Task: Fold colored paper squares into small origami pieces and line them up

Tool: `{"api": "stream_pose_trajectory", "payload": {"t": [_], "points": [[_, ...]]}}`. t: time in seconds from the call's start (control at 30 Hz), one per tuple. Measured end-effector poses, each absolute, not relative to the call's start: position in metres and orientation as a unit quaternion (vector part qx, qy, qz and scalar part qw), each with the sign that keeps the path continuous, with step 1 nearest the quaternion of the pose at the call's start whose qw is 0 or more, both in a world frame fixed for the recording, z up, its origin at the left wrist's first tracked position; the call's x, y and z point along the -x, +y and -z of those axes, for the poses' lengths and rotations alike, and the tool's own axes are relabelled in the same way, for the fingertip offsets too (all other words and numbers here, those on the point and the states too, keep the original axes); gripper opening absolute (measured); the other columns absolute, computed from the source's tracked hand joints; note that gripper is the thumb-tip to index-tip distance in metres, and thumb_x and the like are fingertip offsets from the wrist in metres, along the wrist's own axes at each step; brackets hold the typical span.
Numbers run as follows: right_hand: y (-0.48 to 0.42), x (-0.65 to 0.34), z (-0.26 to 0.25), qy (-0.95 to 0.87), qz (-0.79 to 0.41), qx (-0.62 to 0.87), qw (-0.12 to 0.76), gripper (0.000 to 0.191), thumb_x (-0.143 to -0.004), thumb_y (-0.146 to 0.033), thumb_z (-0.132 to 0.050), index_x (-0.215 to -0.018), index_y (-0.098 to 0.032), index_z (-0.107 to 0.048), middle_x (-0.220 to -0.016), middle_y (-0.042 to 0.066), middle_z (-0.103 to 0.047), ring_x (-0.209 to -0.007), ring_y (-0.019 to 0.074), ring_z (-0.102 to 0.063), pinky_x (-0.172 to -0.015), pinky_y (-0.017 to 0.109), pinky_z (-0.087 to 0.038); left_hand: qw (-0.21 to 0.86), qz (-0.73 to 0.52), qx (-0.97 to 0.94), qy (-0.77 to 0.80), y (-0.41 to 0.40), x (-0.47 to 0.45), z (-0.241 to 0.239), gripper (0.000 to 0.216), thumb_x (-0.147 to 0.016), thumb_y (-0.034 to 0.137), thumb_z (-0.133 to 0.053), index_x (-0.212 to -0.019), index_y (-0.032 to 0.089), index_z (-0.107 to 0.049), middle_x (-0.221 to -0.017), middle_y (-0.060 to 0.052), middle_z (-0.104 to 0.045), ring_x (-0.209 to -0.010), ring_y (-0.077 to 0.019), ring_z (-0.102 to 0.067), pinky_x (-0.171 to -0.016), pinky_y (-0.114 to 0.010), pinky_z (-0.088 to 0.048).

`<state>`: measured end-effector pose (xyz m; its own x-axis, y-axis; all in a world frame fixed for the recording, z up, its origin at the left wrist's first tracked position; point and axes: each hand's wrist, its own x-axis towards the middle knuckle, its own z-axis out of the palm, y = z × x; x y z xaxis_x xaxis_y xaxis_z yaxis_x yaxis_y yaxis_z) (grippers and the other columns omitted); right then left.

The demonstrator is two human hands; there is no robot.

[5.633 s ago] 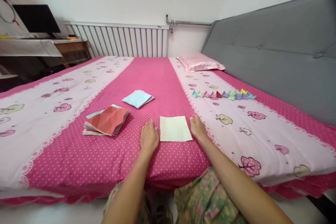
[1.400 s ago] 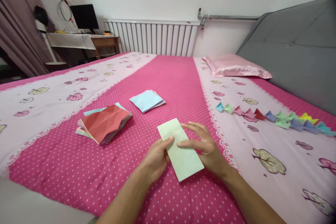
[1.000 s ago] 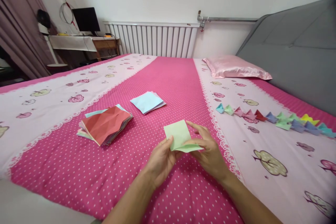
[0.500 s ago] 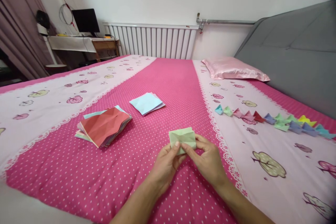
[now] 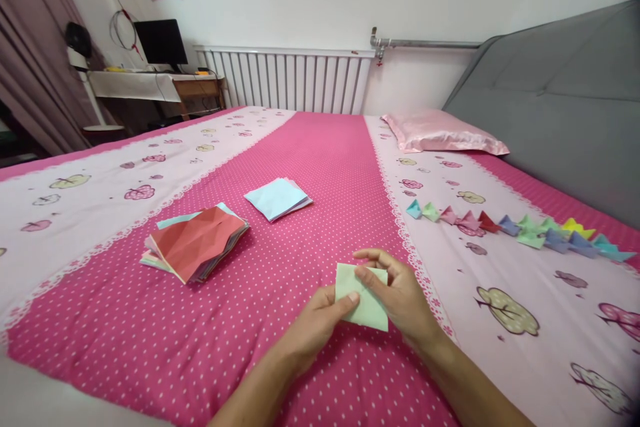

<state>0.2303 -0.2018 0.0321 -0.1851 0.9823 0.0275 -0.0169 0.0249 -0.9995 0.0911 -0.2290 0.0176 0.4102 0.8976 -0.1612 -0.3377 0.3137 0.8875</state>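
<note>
I have both hands closed on a folded pale green paper [image 5: 373,310], a small rectangle that sits low over the pink white-dotted cotton bedspread [image 5: 300,160], just in front of me and slightly right of the middle stripe. My left hand [image 5: 315,323] pinches its near left edge, thumb laid flat on top and the other fingers tucked under where I cannot see them. My right hand [image 5: 405,297] covers the far right side, the forefinger bent down onto the top face and the remaining fingers curled over the upper edge; its thumb is hidden behind the sheet. Whether the paper rests on the cloth or hangs just above it, I cannot tell.

To my left, well apart from the hands, lies a loose stack of creased coloured paper sheets with a red one on top [image 5: 197,243]. Beyond it, nearer the middle of the bed, is a flat stack of light blue paper squares [image 5: 277,198]. On the pale printed strip to my right runs a row of small folded paper shapes in many colours [image 5: 515,225], set side by side. A shiny pink satin pillow [image 5: 440,133] lies at the far end beside the grey padded headboard [image 5: 550,113], and a white ribbed radiator [image 5: 290,80] stands against the wall
</note>
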Motion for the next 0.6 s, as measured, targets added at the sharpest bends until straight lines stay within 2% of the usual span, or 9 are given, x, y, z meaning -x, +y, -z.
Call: {"api": "stream_pose_trajectory", "payload": {"t": [0.1, 0.23, 0.6], "points": [[-0.205, -0.229, -0.032, -0.57, -0.517, 0.447, 0.456, 0.029, -0.076, -0.041, -0.06, -0.093, -0.018, -0.06, -0.074, 0.0, -0.058, -0.058, 0.0113, -0.053, -0.049, 0.021, -0.042, 0.726, -0.413, -0.441, 0.328, -0.228, -0.091, -0.016, 0.034, -0.071, 0.038, -0.066, -0.091, 0.01, -0.066, -0.079, -0.009, -0.065, -0.071, -0.0154, -0.058, -0.071, -0.025, -0.042], [-0.204, -0.229, -0.032, -0.599, -0.485, 0.455, 0.446, 0.026, -0.076, -0.04, -0.059, -0.085, -0.015, -0.064, -0.075, 0.003, -0.063, -0.063, 0.0133, -0.056, -0.053, 0.022, -0.044, 0.705, -0.403, -0.474, 0.339, -0.225, -0.089, -0.012, 0.031, -0.071, 0.039, -0.065, -0.077, 0.008, -0.066, -0.069, -0.006, -0.061, -0.062, -0.0116, -0.053, -0.062, -0.022, -0.039], [-0.2, -0.243, -0.039, -0.633, -0.561, 0.411, 0.339, 0.019, -0.071, -0.033, -0.065, -0.074, -0.014, -0.066, -0.068, 0.002, -0.062, -0.06, 0.0125, -0.055, -0.052, 0.022, -0.041, 0.69, -0.318, -0.546, 0.353, -0.222, -0.081, -0.004, 0.033, -0.071, 0.043, -0.062, -0.071, 0.011, -0.063, -0.062, -0.001, -0.052, -0.057, -0.0085, -0.041, -0.058, -0.022, -0.032]]}}
